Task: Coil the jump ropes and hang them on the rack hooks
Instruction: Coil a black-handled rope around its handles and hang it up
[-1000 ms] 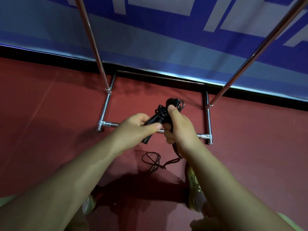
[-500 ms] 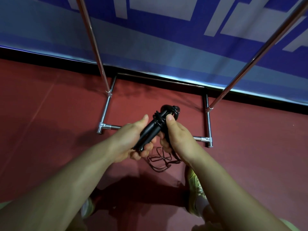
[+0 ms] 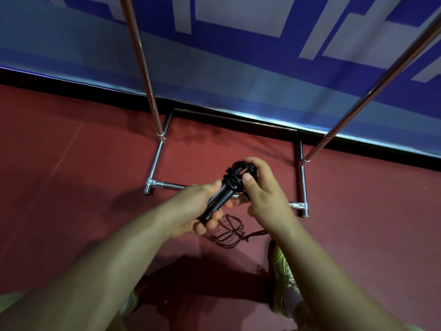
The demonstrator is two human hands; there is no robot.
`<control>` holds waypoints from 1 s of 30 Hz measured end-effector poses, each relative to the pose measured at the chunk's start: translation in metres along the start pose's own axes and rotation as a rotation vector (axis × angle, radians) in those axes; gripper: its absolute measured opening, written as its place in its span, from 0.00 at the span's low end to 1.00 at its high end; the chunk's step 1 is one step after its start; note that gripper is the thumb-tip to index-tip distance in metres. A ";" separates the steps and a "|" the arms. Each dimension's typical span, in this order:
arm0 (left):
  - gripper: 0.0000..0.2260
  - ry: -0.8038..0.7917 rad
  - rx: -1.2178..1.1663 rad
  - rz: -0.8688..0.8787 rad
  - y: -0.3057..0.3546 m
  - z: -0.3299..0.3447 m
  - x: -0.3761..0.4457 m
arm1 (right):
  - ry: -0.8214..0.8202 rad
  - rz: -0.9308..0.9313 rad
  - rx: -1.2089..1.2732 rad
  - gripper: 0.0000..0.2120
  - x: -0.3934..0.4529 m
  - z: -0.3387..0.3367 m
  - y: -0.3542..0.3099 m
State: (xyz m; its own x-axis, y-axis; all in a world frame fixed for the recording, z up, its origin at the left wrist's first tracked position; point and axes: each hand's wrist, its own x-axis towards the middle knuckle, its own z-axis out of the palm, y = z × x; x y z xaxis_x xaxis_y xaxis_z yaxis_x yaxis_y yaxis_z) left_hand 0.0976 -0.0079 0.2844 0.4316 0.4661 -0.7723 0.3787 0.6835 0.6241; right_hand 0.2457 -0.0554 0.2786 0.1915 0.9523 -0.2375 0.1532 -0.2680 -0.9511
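The left hand [image 3: 191, 209] clenches the black plastic jump-rope handles [image 3: 220, 195], now tilted higher than a second ago. The right hand [image 3: 261, 187] pinches the thin black cord wraps [image 3: 241, 170] at their top (more turns than before); loose cord [image 3: 229, 232] trails floorward, above the chrome rack base [image 3: 301, 177].

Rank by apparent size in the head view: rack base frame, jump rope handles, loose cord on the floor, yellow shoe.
1. rack base frame
2. yellow shoe
3. jump rope handles and loose cord: look alike; the handles sit nearer the camera, so unranked.
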 end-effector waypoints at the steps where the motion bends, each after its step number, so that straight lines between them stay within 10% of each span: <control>1: 0.22 0.007 0.003 -0.007 -0.001 0.001 0.001 | -0.005 -0.002 -0.021 0.11 0.000 0.000 0.000; 13: 0.22 0.045 -0.099 0.086 0.005 0.007 0.002 | 0.081 -0.011 -0.069 0.25 0.004 0.003 0.006; 19: 0.20 0.304 0.446 0.306 -0.003 0.006 0.006 | 0.027 0.226 -0.107 0.14 0.010 0.001 0.010; 30: 0.18 0.439 0.937 0.359 -0.010 -0.001 0.011 | -0.027 0.435 -0.128 0.27 0.003 0.002 0.010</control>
State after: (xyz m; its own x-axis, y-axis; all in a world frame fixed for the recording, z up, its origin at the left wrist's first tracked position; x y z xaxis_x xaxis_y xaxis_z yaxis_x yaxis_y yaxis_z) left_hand 0.0977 -0.0089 0.2694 0.3829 0.8392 -0.3862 0.8417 -0.1445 0.5203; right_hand 0.2460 -0.0547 0.2675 0.2398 0.7503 -0.6161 0.1831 -0.6582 -0.7302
